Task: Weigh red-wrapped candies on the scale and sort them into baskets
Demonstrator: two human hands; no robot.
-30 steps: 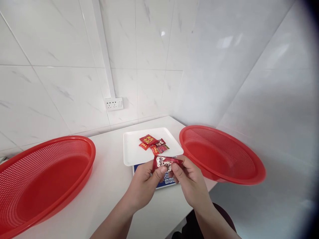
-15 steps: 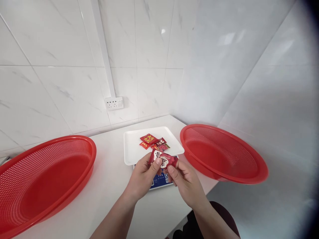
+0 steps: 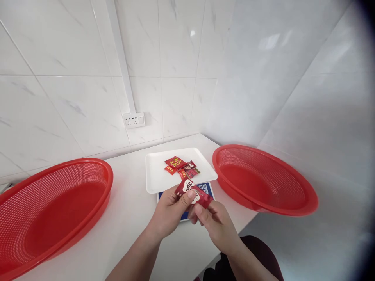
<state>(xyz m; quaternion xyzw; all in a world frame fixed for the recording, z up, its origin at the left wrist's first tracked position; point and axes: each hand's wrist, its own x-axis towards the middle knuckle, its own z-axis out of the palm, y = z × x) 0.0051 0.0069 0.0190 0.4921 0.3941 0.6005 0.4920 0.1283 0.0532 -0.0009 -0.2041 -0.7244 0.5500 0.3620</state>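
Note:
Between my two hands is a dark red snack packet (image 3: 187,186) with white patches and dark lettering. My left hand (image 3: 171,208) pinches its left part, thumb on top. My right hand (image 3: 215,222) grips the right end, also with the thumb on top; some fingers are hidden beneath. Just beyond, several small red packets (image 3: 175,162) lie in a loose pile on a white tray (image 3: 155,177). The tray rests on a scale with a blue panel (image 3: 207,188), which my hands partly cover.
A large red mesh basket (image 3: 67,207) stands on the left of the white table (image 3: 129,238). Another red basket (image 3: 252,181) sits to the right, reaching past the table's edge. A tiled wall with a power socket (image 3: 134,120) is behind.
The packet has tilted, its right end sinking a little, and my right hand is slightly lower. More of the scale's panel shows at the right. The pile on the tray stays put.

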